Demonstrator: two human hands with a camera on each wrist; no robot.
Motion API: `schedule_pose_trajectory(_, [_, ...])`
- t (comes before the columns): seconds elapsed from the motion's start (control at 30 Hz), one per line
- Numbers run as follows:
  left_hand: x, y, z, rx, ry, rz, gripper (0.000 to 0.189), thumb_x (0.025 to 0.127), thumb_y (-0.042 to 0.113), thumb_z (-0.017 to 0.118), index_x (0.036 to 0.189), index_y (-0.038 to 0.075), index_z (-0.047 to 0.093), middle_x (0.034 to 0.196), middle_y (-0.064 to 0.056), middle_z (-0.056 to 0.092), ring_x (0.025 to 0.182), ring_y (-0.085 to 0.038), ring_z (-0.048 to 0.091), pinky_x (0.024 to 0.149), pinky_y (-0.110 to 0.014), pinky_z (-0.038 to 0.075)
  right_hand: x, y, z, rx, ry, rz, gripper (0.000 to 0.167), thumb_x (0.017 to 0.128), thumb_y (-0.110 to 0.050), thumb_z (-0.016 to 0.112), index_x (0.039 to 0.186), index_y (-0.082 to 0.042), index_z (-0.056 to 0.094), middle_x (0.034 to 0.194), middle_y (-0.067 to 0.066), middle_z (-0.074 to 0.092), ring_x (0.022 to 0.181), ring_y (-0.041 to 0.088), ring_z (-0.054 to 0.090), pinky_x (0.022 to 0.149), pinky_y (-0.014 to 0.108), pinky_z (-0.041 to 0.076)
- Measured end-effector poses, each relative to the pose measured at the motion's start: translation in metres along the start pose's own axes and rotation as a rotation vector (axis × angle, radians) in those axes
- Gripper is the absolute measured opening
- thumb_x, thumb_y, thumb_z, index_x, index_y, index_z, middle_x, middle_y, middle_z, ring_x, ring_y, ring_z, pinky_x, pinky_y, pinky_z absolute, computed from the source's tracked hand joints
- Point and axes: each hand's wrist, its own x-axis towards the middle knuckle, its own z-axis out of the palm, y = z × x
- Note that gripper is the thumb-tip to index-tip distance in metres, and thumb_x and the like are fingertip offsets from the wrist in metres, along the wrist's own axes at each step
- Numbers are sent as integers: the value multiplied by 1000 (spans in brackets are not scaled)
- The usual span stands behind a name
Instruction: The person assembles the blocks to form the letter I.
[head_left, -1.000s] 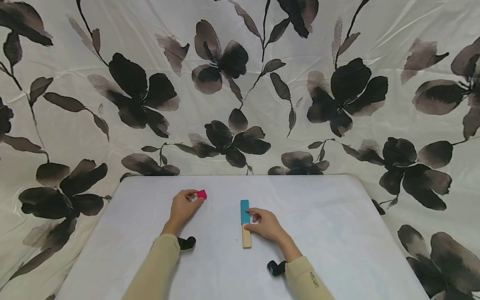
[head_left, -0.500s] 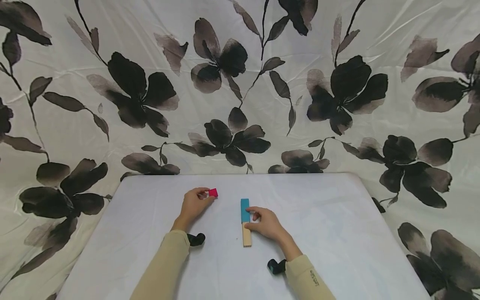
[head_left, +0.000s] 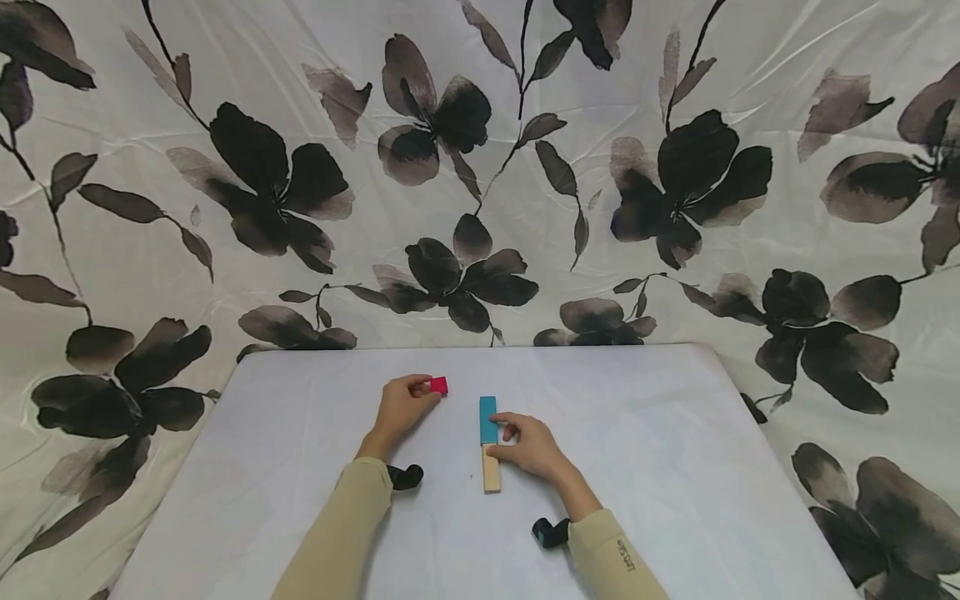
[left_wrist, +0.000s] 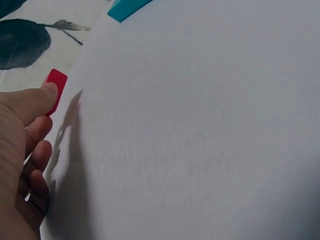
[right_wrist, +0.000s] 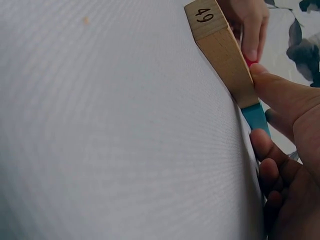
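A small red block (head_left: 439, 385) is pinched between the thumb and fingers of my left hand (head_left: 402, 408). In the left wrist view the thumb lies across the red block (left_wrist: 58, 90), above its shadow on the table. Just to the right, a blue block (head_left: 487, 414) and a plain wooden block (head_left: 491, 475) lie end to end in one line. My right hand (head_left: 531, 446) rests against their right side, index fingertip at the blue block and thumb at the wooden one. The right wrist view shows "49" marked on the wooden block's end (right_wrist: 206, 19).
Both hands work over a white-covered table (head_left: 637, 433). Behind it hangs a floral cloth (head_left: 570, 225). A black camera (head_left: 406, 477) sits at the left wrist, another black camera (head_left: 551, 533) at the right.
My left hand has moved right with the red block, closer to the blue block. The right hand and the two lined-up blocks have stayed in place.
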Motion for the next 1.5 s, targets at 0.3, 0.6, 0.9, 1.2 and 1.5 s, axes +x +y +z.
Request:
schedule_pose_trajectory(0.3, [3,9,16,7,-27,-26,35,82,17,78,114,5,71,90,-3,66,82,-20,56,73,-32,50,1,0,0,5,-9,17,51,82,-34,79,127,-20,63,81,-5,56,73,13,50,68,30,41])
schedule_pose_trajectory(0.6, [5,15,27,31,-38,-11,35,84,18,77,115,5,70,89,-2,66,80,-19,58,74,-31,52,2,1,0,-5,-12,13,51,82,-35,78,128,-20,63,81,-5,55,75,12,50,70,30,41])
schedule_pose_trajectory(0.9, [7,18,35,28,-40,4,34,85,13,76,117,4,69,90,-4,66,81,-19,57,74,-32,52,0,-1,0,6,1,-17,51,82,-35,79,127,-17,63,81,-4,56,74,12,49,70,31,41])
schedule_pose_trajectory(1.2, [11,21,39,24,-72,23,34,86,9,74,119,2,67,89,-4,64,80,-17,55,72,-29,49,0,1,1,5,0,-4,51,82,-34,79,127,-19,63,81,-3,57,75,12,50,70,31,41])
schedule_pose_trajectory(1.5, [16,22,44,68,-117,40,34,87,11,73,120,3,67,89,-2,64,79,-16,54,71,-30,48,0,0,1,-1,1,-8,51,82,-34,79,127,-18,63,81,-5,55,75,12,49,70,30,41])
